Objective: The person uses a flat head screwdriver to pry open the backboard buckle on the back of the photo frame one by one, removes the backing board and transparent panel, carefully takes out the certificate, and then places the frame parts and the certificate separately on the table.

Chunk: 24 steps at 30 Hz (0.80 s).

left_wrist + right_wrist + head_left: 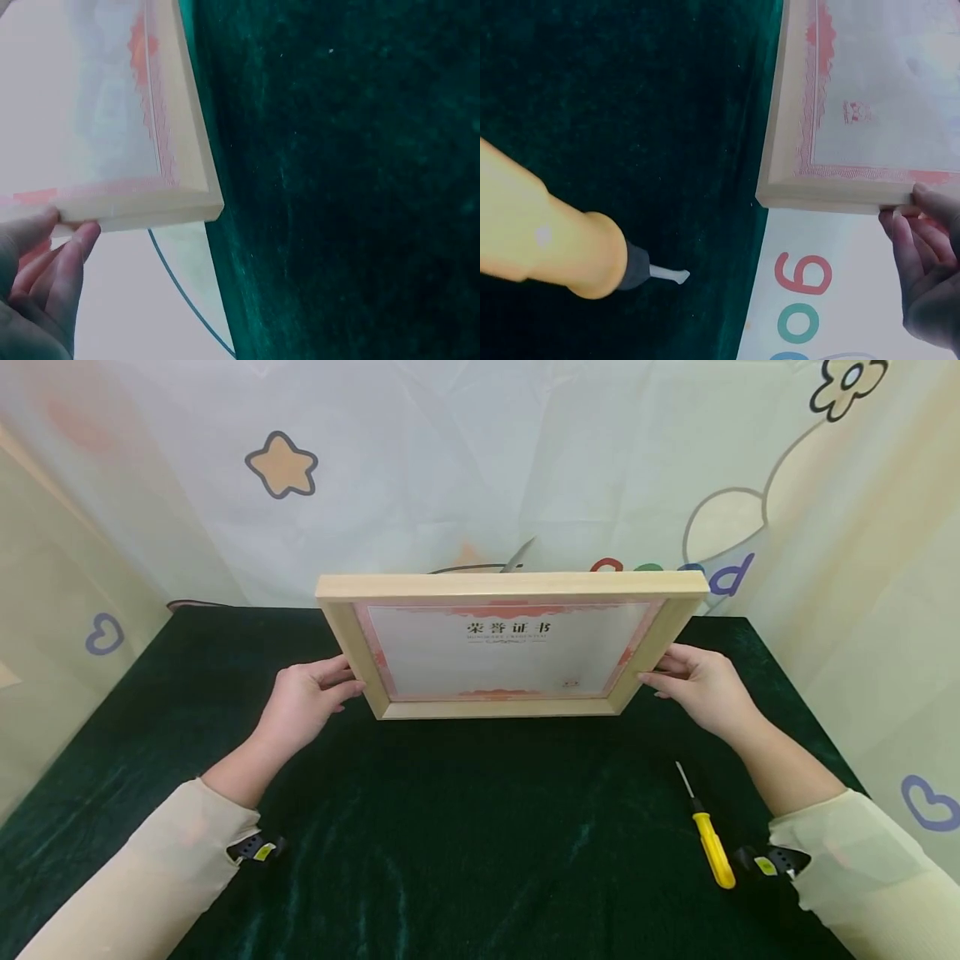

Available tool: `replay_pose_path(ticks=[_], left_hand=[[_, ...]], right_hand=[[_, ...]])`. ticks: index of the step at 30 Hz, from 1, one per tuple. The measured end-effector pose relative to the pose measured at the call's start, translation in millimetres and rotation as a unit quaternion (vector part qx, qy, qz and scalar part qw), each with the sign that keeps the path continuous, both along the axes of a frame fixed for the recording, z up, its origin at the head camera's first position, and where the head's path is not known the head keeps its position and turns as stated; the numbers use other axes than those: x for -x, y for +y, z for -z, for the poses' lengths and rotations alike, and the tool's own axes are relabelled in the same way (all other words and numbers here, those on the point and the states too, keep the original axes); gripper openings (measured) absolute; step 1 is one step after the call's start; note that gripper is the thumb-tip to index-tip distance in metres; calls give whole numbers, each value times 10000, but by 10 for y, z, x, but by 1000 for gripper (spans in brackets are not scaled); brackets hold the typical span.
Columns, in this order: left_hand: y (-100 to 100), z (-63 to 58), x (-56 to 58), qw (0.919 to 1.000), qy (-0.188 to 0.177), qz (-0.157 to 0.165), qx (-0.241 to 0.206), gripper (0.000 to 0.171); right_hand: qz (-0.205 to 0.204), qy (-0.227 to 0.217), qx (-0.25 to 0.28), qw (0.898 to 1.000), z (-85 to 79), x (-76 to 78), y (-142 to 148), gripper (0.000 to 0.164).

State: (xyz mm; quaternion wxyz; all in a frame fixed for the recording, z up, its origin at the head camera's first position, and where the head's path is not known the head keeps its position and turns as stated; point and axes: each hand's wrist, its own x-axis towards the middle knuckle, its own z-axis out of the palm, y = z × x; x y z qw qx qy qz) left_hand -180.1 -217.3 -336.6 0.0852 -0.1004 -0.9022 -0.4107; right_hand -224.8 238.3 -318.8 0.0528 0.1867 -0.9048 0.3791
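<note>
A light wooden picture frame [498,708] stands tilted up over the dark green cloth, its front turned toward me. Behind its pane shows a certificate [495,652] with a red-pink border and Chinese lettering across the top. My left hand [303,693] grips the left side of the frame, thumb on the front and fingers behind. On the opposite side, my right hand [705,685] pinches the edge in the same way. In the left wrist view the thumb and fingers [71,262] sit at the frame's outer edge. The right wrist view shows the right fingers [911,244] likewise there.
A screwdriver [714,850] with a yellow handle lies on the green cloth [465,843], left of my right forearm. Behind the table hangs a pale curtain [420,452] printed with a star, hearts, a flower and coloured letters. Both wrists carry dark straps near the cream sleeves.
</note>
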Motion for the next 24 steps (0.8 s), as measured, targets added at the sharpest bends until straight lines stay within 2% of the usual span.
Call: replay_pose_path(ticks=[7,11,15,17,19,24], left_hand=[[55,-48,-18,9997,110,-104,186,47],[62,-47,-15,9993,257,-148,209,46],[71,-43,-27,9985,488,-174,175,44],[76,-46,-38,9980,579,-175,162,43],[83,-48,-51,9977,647,-173,123,42],[83,-37,-85,9966,797,-180,51,38]], right_hand=[[87,-112,121,9998,-9,-46,-35,40],[-108,-280,410,9987,-6,-59,-36,39],[-198,-657,870,9938,-3,-93,-28,40],[-186,-947,1169,9884,-11,-116,-31,44],[-168,-1352,1547,9785,-31,-148,-39,47],[-173,-2312,2325,9446,-116,-235,-62,56]])
